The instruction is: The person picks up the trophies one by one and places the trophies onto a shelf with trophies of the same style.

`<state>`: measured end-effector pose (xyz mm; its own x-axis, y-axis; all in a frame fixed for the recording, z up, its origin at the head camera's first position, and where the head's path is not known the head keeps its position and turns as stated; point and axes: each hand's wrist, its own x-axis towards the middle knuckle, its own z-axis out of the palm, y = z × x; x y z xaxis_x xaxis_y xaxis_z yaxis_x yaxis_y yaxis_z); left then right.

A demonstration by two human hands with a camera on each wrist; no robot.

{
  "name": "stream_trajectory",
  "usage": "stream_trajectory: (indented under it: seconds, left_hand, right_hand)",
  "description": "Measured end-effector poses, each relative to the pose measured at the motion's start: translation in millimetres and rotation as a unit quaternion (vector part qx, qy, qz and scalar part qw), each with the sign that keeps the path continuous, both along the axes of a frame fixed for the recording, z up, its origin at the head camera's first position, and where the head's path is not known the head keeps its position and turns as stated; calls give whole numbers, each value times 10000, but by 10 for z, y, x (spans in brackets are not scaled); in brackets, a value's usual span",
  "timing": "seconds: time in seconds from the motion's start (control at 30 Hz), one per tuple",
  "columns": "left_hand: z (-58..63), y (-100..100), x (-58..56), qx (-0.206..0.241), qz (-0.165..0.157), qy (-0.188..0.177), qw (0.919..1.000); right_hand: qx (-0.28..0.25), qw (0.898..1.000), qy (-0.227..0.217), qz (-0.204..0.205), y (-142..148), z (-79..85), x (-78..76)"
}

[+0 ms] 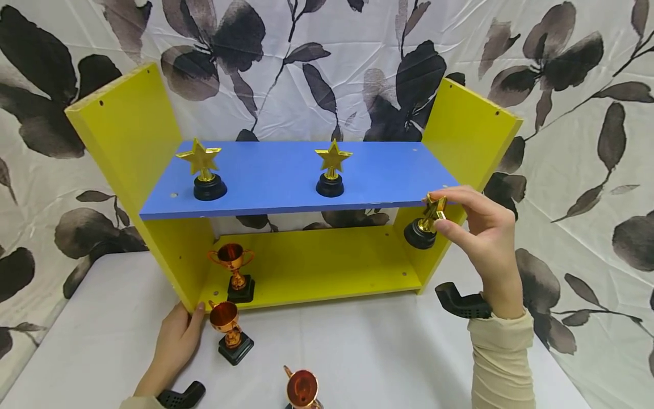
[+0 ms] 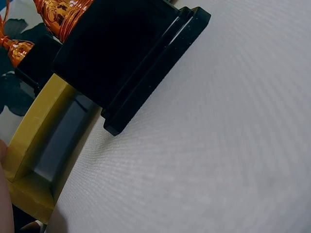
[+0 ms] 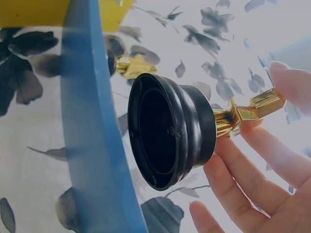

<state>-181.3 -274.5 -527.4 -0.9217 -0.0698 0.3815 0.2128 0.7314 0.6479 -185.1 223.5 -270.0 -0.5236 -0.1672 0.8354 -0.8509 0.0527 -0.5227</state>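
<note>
My right hand [image 1: 482,238] pinches a gold star trophy [image 1: 431,218] by its star, with thumb and fingers. The trophy tilts in front of the right end of the blue shelf board [image 1: 276,176]; in the right wrist view its round black base [image 3: 170,131] shows its hollow underside beside the board. At the lower left corner of the yellow and blue shelf unit [image 1: 168,267], my left hand [image 1: 176,338] holds the side panel, thumb at the front and fingers along the outside. A bronze cup trophy [image 1: 232,332] stands on the table close to that hand.
Two star trophies, one at left [image 1: 206,176] and one mid-board [image 1: 332,173], stand on the blue board. A bronze cup trophy [image 1: 237,272] stands on the yellow bottom board [image 1: 327,264]. Another cup [image 1: 301,389] is at the front of the white table [image 1: 368,346]. Floral cloth [image 1: 317,68] hangs behind.
</note>
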Motion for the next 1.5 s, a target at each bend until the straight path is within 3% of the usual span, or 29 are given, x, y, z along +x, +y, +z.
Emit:
stream_trajectory:
  seconds: [0.47,0.77,1.13,1.5]
  left_hand:
    - [2,2,9,15,14,-6,10000]
    - [1,1,11,70,-56,110,9999]
    - [5,-9,21,51,-63,50,10000]
    - [5,2,16,57,-22,51,10000]
  right_hand:
    - [41,9996,-67,-265,-27,224,-103]
    - [-251,9988,-54,-424,-15,289,-245]
    - [39,9967,-165,-797,-8,363,-374]
    - [-72,9937,-764,-821,8,333,-539]
